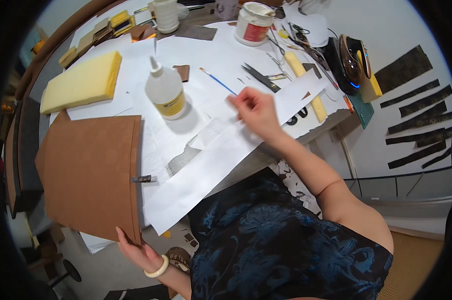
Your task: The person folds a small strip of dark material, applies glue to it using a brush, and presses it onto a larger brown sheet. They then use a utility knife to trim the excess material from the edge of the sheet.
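My left hand (138,254) holds the lower corner of a large brown leather-like panel (91,172), thumb on top and the other fingers partly hidden below. A small dark piece with a pale end (144,178) sits across the panel's right edge. My right hand (258,112), slightly blurred, is above the table with its fingers curled into a pinch. At its fingertips ends the blue handle of a thin paintbrush (218,81); whether the fingers grip it I cannot tell. Under that hand a long white paper strip (201,187) crosses the table's near edge. Left of it stands a clear glue bottle (165,92).
Yellow foam (83,82) lies at the left. Behind are a white tub (254,24) and a white bottle (166,15). Scissors (260,76) lie beyond my right hand. An iron (353,65) stands at the right; dark strips (418,120) hang on the wall.
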`<state>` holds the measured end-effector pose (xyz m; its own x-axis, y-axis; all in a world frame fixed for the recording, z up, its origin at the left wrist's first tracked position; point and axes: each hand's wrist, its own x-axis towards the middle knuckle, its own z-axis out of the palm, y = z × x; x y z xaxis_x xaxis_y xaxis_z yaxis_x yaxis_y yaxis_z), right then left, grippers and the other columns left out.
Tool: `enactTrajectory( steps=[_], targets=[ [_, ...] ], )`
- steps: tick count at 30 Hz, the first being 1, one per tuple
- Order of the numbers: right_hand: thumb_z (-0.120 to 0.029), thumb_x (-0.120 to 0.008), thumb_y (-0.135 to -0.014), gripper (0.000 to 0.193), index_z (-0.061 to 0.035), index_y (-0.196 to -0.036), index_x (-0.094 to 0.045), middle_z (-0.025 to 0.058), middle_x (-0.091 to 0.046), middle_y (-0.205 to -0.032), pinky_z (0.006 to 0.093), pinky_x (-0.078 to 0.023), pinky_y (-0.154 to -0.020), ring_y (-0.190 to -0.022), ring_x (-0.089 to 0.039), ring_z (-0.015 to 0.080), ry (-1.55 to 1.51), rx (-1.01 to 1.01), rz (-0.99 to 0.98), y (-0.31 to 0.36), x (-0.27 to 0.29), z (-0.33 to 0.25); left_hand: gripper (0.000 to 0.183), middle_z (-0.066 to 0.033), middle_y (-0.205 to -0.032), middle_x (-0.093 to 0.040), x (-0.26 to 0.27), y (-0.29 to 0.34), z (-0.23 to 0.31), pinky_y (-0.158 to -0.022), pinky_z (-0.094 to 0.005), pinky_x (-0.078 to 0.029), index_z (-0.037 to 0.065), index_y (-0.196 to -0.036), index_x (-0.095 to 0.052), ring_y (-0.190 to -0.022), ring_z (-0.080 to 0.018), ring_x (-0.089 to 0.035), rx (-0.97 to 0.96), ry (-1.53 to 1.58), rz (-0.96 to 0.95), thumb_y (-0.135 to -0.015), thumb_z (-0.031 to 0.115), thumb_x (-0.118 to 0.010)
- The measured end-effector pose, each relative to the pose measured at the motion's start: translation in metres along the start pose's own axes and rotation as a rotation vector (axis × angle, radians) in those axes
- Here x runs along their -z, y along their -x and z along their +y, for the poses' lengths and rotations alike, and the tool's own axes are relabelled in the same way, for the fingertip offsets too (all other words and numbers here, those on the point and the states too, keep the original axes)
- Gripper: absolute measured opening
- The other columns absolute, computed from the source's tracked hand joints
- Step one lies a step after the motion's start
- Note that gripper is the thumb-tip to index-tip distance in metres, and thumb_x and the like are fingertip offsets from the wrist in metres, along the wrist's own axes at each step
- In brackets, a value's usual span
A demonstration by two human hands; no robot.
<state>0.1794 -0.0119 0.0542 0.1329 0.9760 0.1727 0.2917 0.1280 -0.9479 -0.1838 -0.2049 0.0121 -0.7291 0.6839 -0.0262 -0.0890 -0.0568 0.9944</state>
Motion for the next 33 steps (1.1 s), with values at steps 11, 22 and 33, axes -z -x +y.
enactTrajectory(
  steps=[11,22,33],
  targets=[
    [-0.006,-0.073,-0.089,0.018,-0.0017,-0.106,-0.074,0.0159,-0.073,-0.104,0.0393,-0.054,-0.09,-0.099,-0.07,0.0328,0.898,0.19,0.079,-0.088,0.163,0.083,0.046,-0.0122,-0.135,-0.063,0.032,-0.035,-0.03,-0.088,-0.0369,-0.053,0.002,-0.144,-0.051,-0.112,-0.0221,-0.065,0.233,0.025,0.139,-0.105,0.025,-0.062],
    [-0.012,-0.059,-0.103,0.016,0.0001,-0.113,-0.057,0.0264,-0.07,-0.104,0.0504,-0.052,-0.081,-0.097,-0.067,0.047,1.276,0.315,-0.016,-0.109,0.181,0.059,0.05,-0.0108,-0.098,-0.055,0.01,-0.02,-0.005,-0.075,-0.0383,-0.047,-0.002,-0.13,-0.058,-0.083,-0.023,-0.054,-0.429,-1.063,0.345,-0.093,0.025,-0.078],
    [-0.005,-0.071,-0.097,0.014,0.0023,-0.109,-0.067,0.0135,-0.068,-0.092,0.034,-0.059,-0.063,-0.073,-0.072,0.0228,0.363,0.573,-0.441,0.024,-0.045,-0.026,0.061,-0.0219,-0.142,-0.049,-0.044,-0.043,-0.006,-0.116,-0.0577,-0.035,0.002,-0.134,-0.06,-0.138,-0.0441,-0.042,-0.77,-1.129,-0.257,-0.085,0.025,-0.085]
  ],
)
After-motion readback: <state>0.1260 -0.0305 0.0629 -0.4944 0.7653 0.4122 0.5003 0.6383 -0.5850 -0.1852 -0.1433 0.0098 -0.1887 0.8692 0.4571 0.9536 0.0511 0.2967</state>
